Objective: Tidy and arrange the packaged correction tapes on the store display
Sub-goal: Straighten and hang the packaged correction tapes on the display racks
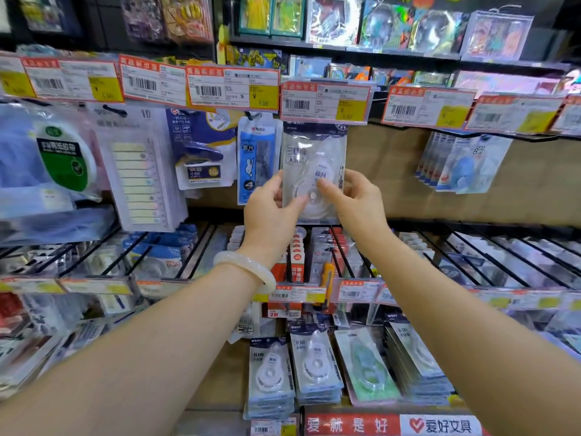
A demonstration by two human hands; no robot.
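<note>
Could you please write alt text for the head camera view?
Both hands hold a clear correction tape package hanging under a price tag: left hand at its left edge, right hand at its right. More correction tape packs hang on the row below.

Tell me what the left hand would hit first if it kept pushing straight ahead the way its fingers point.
The left hand already touches the clear correction tape pack that both hands hold. Going on up and forward, it would probably push that pack toward the price tag above; depth is unclear.
</note>
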